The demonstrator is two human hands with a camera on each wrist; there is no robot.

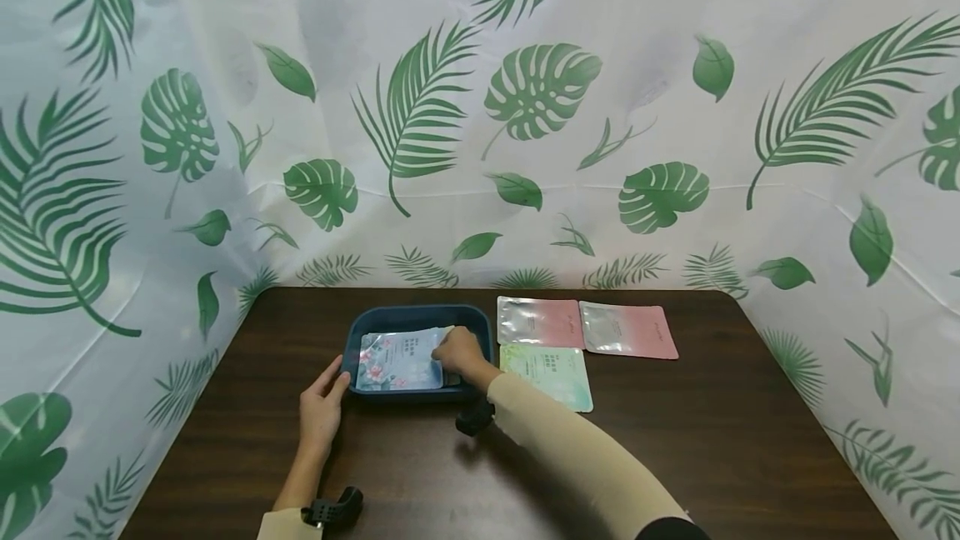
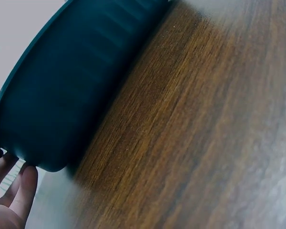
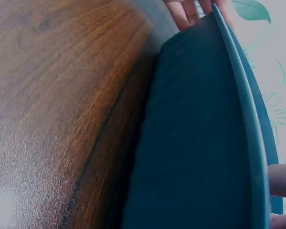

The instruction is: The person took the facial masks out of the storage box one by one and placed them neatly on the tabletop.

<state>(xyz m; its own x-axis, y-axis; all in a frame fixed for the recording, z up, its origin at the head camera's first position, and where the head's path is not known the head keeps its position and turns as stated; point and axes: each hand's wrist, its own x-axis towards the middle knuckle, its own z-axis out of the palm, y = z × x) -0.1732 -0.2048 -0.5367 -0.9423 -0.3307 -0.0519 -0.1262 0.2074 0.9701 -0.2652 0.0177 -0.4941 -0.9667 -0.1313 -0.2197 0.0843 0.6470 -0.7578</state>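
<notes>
A dark blue tray (image 1: 420, 396) holds a light blue sheet mask packet (image 1: 397, 361) printed with pink flowers. My left hand (image 1: 321, 408) rests against the tray's left end, its fingers (image 2: 25, 191) fairly straight along the outer wall. Inside the tray, my right hand (image 1: 459, 352) has curled fingers and pinches the blue packet near its right edge. Its fingertips are partly hidden in the head view; in the right wrist view, fingers (image 3: 281, 180) show beyond the tray's near rim.
Two pink and silver packets (image 1: 538, 322) lie side by side right of the tray. A green packet (image 1: 553, 373) lies in front of them, partly behind the right sleeve (image 1: 570, 444). The brown wooden table (image 1: 720, 432) meets a leaf-patterned curtain (image 1: 450, 132) at the back.
</notes>
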